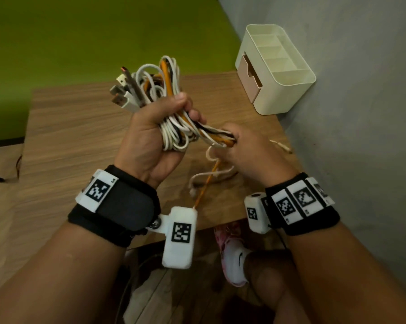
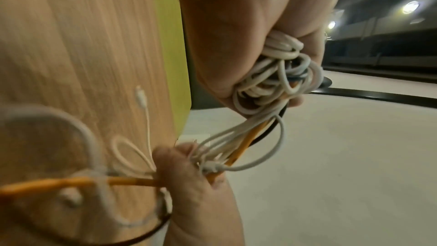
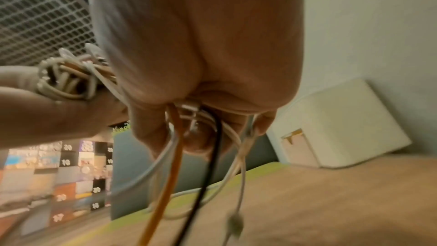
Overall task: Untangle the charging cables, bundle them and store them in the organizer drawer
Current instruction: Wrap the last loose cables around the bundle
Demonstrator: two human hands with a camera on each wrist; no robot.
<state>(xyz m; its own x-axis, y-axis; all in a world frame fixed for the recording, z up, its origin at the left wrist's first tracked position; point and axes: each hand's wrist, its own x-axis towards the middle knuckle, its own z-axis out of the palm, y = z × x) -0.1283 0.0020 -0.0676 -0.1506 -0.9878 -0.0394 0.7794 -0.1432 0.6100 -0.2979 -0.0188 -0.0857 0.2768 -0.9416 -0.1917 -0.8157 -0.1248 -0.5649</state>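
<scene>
The left hand (image 1: 150,139) is gripping the coiled bundle of charging cables (image 1: 157,85) above the middle of the wooden worktop (image 1: 80,127), its fingers (image 1: 195,114) wrapped tight around the loops, USB plugs sticking out on top. The right hand (image 1: 248,153) is clamping the strands that are stretching out of the bundle, while loose ends are trailing down onto the worktop near its front edge. The cream organizer (image 1: 279,73) is sitting at the far right corner, its pink drawer (image 1: 250,76) facing the hands.
</scene>
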